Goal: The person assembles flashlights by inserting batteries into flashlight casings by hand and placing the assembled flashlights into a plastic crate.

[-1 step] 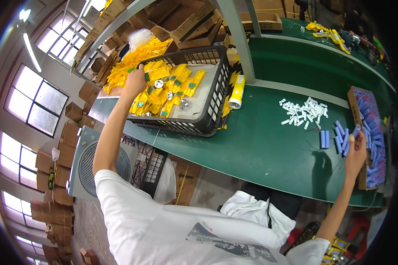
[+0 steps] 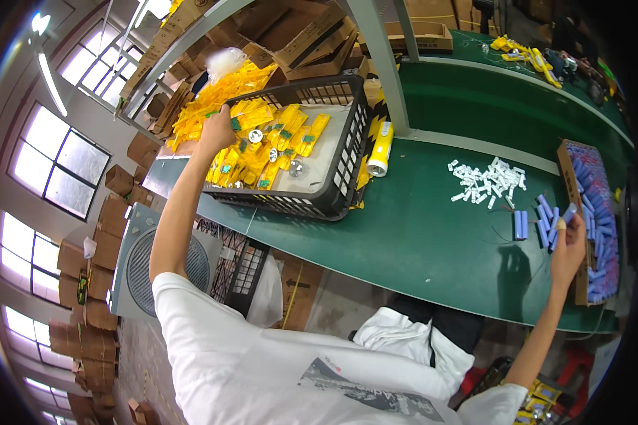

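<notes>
At the left side of a black plastic basket (image 2: pixel 344 159), my left hand (image 2: pixel 218 131) is closed against yellow flashlight parts (image 2: pixel 308 136) fitted with small green circuit boards. Its fingertips are partly hidden, so what they grip does not show clearly. Round reflectors (image 2: pixel 296 168) lie among these parts. On the right, my right hand (image 2: pixel 568 244) pinches a blue cylindrical battery (image 2: pixel 570 211) between thumb and fingers, with a pale wrap on one digit. The battery is raised beside several loose blue batteries (image 2: pixel 544 205) and a cardboard box (image 2: pixel 570 170) packed with more.
A yellow flashlight (image 2: pixel 381 149) rests between the basket and a metal post (image 2: pixel 384 71). Small white pieces (image 2: pixel 490 180) are scattered on the green table (image 2: pixel 404 241). A heap of yellow casings (image 2: pixel 213 99) rises behind the basket. A grey fan-like unit (image 2: pixel 145 269) stands left of the table.
My right hand has shifted slightly left with the blue battery in it. The left hand stays in almost the same place.
</notes>
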Motion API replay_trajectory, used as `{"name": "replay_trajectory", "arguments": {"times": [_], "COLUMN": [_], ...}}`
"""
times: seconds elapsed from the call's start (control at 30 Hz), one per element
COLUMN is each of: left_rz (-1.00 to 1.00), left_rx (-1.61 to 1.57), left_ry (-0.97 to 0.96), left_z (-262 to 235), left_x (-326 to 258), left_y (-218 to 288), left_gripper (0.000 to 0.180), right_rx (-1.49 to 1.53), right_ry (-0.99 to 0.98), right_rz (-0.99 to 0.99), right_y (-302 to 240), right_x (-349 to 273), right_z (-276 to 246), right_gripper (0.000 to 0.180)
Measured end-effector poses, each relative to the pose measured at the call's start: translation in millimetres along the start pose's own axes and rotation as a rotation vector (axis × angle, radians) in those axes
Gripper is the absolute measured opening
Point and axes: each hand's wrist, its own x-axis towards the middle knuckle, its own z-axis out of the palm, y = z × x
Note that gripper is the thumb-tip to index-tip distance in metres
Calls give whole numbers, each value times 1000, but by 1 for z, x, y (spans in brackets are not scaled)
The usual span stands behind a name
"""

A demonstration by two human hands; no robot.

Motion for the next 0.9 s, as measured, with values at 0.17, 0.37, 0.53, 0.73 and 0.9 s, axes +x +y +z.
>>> {"name": "replay_trajectory", "arguments": {"times": [0.17, 0.37, 0.53, 0.73, 0.9], "left_rz": [45, -83, 84, 180, 245], "left_rx": [-213, -568, -644, -528, -729], "left_ry": [138, 196, 297, 395, 423], "left_z": [-33, -63, -109, -127, -180], "left_x": [-2, -32, -68, -96, -107], "left_y": [31, 97, 182, 225, 240], "left_gripper": [46, 50, 50, 49, 50], "right_rx": [579, 471, 392, 341, 398], "right_ry": [-161, -580, -518, -680, -540], "right_rz": [121, -20, -413, -465, -705], "right_y": [8, -167, -233, -200, -216], "right_x": [-33, -72, -54, -63, -57], "right_z": [45, 157, 216, 218, 211], "right_gripper": [24, 30, 72, 107, 80]}}
